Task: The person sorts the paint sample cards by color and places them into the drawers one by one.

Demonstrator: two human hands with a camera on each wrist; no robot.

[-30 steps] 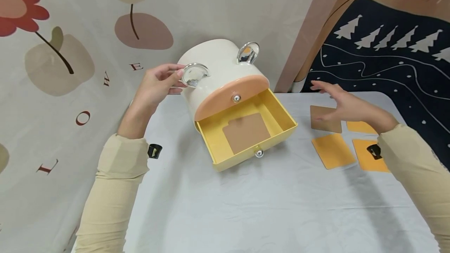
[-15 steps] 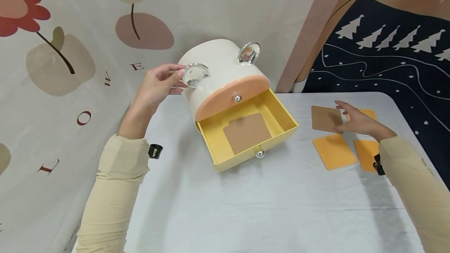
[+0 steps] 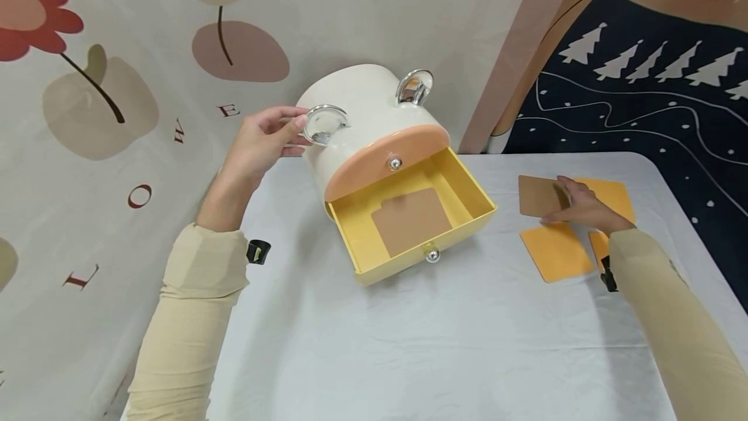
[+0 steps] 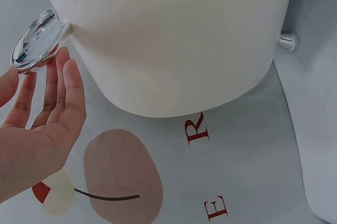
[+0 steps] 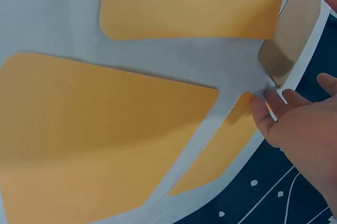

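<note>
the left hand [image 3: 254, 145] pinches a silver ear [image 3: 325, 125], while a brown card [image 3: 539, 196] lies partly under the spread right hand [image 3: 584, 208].

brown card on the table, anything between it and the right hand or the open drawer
Nothing visible between the right hand and the brown card; the hand is at its right end. Toward the yellow drawer, only the drawer's raised side is in the way, likely cleared by lifting over.
</note>
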